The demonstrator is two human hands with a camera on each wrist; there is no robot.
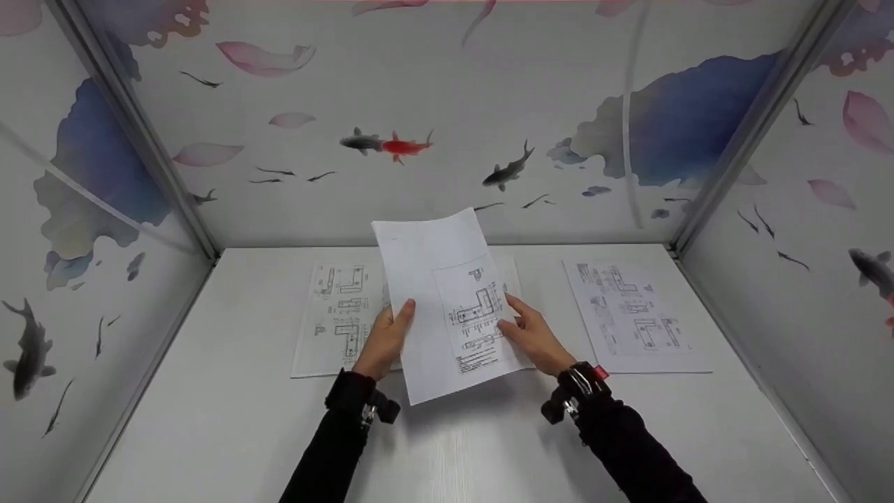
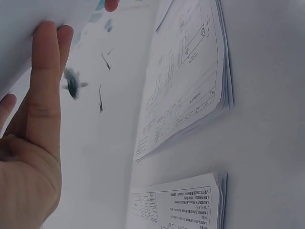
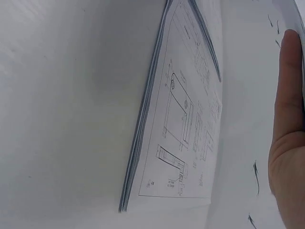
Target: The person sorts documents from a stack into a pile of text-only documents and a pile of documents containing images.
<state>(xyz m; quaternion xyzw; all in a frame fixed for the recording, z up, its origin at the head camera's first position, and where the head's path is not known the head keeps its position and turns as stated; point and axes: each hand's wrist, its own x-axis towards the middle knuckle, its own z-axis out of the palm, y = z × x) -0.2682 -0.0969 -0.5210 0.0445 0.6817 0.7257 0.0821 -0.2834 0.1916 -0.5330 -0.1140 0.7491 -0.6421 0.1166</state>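
Note:
A sheet of paper point(image 1: 426, 335) with a technical drawing on its right part is held up, tilted, over the middle of the table. My left hand point(image 1: 384, 342) grips its left edge, thumb on the front face. On the right edge, my right hand point(image 1: 536, 339) pinches it, with the thumb in front too. In the left wrist view the left hand's fingers point(image 2: 45, 90) lie behind the paper point(image 2: 24, 43). The right wrist view shows a finger of the right hand point(image 3: 288, 95) along the paper at the frame's edge. Behind the held sheet, a middle stack is mostly hidden.
One stack of printed drawings point(image 1: 314, 349) lies left on the white table point(image 1: 209, 419), another stack point(image 1: 628, 349) lies right. Paper edges of a stack point(image 3: 143, 124) show in the right wrist view. Walls printed with fish point(image 1: 510, 171) enclose the table at back and sides.

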